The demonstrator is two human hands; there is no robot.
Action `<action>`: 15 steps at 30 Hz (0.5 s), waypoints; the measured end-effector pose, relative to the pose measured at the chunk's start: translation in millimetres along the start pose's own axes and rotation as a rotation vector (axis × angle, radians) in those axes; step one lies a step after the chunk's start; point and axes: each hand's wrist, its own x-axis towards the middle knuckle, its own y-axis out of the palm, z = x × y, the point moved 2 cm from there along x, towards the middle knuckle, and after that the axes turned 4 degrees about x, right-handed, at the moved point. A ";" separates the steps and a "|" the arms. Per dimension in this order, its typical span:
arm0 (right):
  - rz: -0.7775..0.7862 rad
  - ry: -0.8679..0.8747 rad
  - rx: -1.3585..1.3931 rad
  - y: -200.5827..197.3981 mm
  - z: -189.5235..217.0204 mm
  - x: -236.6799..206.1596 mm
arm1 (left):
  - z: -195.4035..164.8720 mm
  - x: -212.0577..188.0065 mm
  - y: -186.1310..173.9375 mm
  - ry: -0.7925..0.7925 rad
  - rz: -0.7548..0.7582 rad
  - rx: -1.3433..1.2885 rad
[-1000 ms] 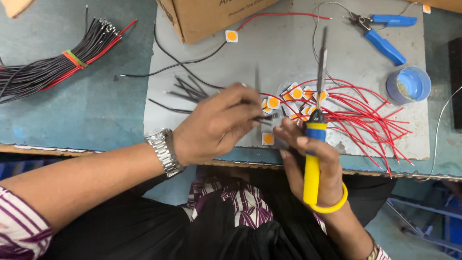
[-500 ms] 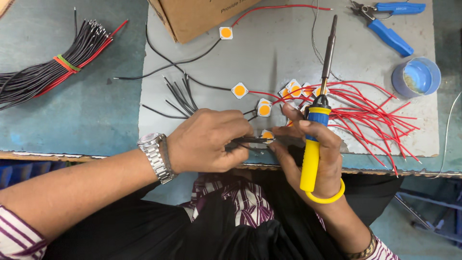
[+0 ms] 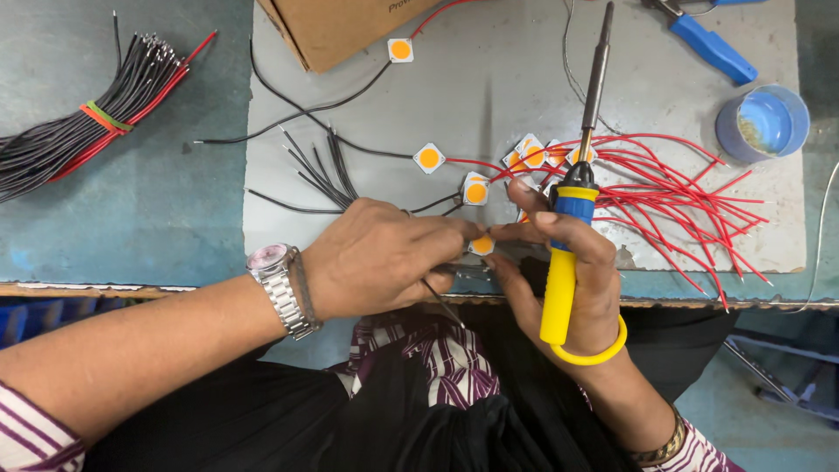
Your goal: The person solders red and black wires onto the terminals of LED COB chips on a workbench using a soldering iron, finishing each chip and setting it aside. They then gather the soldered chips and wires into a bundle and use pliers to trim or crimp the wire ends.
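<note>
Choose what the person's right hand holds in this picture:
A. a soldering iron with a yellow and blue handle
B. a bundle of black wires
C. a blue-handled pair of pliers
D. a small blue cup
A: the right hand grips the soldering iron, tip pointing away over the red wires.

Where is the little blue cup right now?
In the head view, the blue cup sits far right on the grey mat, below the blue pliers, beside the red wires.

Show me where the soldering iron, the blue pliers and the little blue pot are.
soldering iron (image 3: 572,205): head view, on its blue collar above the yellow grip.
blue pliers (image 3: 712,48): head view, on one blue handle.
blue pot (image 3: 791,103): head view, on its right rim.
</note>
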 end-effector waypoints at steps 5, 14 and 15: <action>-0.064 0.014 0.142 -11.1 -12.0 -16.9 | 1.5 4.0 7.0 0.022 0.009 0.075; -0.563 0.060 0.310 -74.5 -54.8 -71.1 | 13.3 2.8 11.3 0.149 -0.064 0.189; -0.597 0.073 0.330 -77.6 -58.7 -74.9 | 14.6 2.1 10.4 0.153 -0.067 0.204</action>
